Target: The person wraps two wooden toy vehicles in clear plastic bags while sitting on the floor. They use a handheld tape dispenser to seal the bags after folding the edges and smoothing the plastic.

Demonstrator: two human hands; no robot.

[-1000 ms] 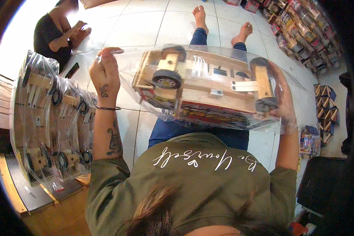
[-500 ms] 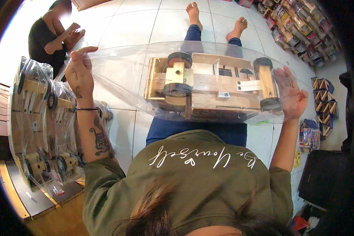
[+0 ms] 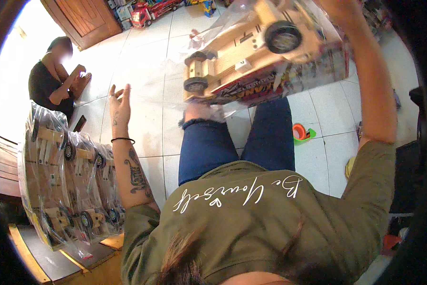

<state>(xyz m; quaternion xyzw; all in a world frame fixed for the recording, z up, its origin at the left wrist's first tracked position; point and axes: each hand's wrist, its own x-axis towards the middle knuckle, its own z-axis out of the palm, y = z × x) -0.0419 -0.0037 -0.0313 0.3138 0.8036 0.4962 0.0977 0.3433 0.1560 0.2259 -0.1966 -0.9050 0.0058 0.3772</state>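
A wooden toy truck (image 3: 242, 52) in a clear plastic bag is tilted above my thighs, its underside and black wheels facing me and its right end higher. Printed coloured panels line its lower side. My right hand (image 3: 339, 12) is at the truck's upper right end, cut by the picture's top edge; it appears to grip the truck, though its fingers are blurred and partly hidden. My left hand (image 3: 120, 102) is raised on the left, fingers stretched out and holding nothing, apart from the bag's loose end (image 3: 175, 66).
Several bagged wooden trucks (image 3: 75, 166) stand together on a low bench (image 3: 33, 259) at my left. A phone (image 3: 80, 123) and a green tape dispenser (image 3: 304, 134) lie on the tiled floor. Another person (image 3: 52, 85) sits far left near a wooden door (image 3: 83, 21). A red toy truck (image 3: 151, 13) stands beyond.
The bagged truck has moved up and to the right and turned at a slant. My left hand has let go of the bag's end; my right hand has risen with the truck.
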